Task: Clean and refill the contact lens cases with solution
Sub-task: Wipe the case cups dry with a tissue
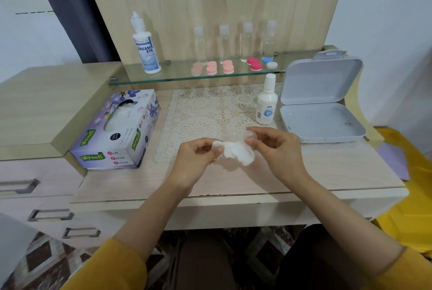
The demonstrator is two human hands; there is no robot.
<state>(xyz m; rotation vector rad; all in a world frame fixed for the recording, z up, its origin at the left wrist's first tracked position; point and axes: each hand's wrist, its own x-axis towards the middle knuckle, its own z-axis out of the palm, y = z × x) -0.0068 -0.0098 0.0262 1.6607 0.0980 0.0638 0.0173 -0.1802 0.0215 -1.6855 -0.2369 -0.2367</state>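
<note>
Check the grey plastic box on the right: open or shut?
Open: the grey box has its lid raised behind the base, inside showing.

Crumpled white tissue point(237, 153) between left hand point(196, 162) and right hand point(279, 149), just above the lace mat point(205, 112)

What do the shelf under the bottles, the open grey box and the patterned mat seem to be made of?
The shelf looks like clear glass, glossy: it has a greenish edge and a see-through top. The grey box seems moulded plastic, matte, with rounded corners and a hinged lid. The mat looks like lace, perhaps cloth or vinyl; its holes show the table.
</note>
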